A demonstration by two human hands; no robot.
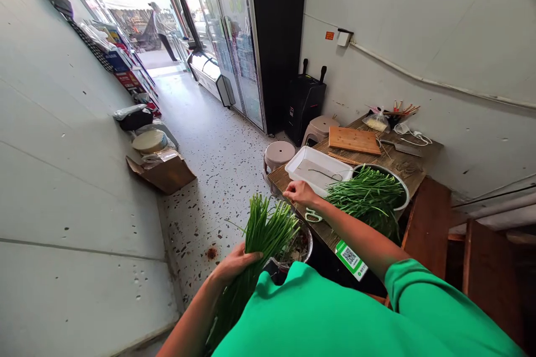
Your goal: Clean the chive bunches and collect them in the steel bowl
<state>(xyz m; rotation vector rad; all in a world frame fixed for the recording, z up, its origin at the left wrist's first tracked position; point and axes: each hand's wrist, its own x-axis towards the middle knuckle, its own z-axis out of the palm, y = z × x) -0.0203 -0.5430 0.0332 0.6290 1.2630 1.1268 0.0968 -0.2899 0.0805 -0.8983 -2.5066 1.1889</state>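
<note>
A thick bunch of garlic chives (270, 228) is gripped in my left hand (238, 262), cut ends up and leaves hanging down beside my body. My right hand (302, 193) is closed in a pinch at the table's near-left edge, above and right of the bunch. Whatever is between its fingertips, if anything, is too small to make out. Just below my right forearm lie scissors with pale handles (313, 216). More chives (368, 189) are heaped in a round bowl (405, 195) on the table. Under the bunch stands a bucket (310, 245) with scraps in it.
On the wooden table (402, 169) are a white tray (295, 164), a cutting board (354, 140) and a cleaver (404, 148). Stools (280, 152) stand beyond its left edge. A cardboard box (170, 173) sits by the left wall. A person (159, 25) is outside the doorway.
</note>
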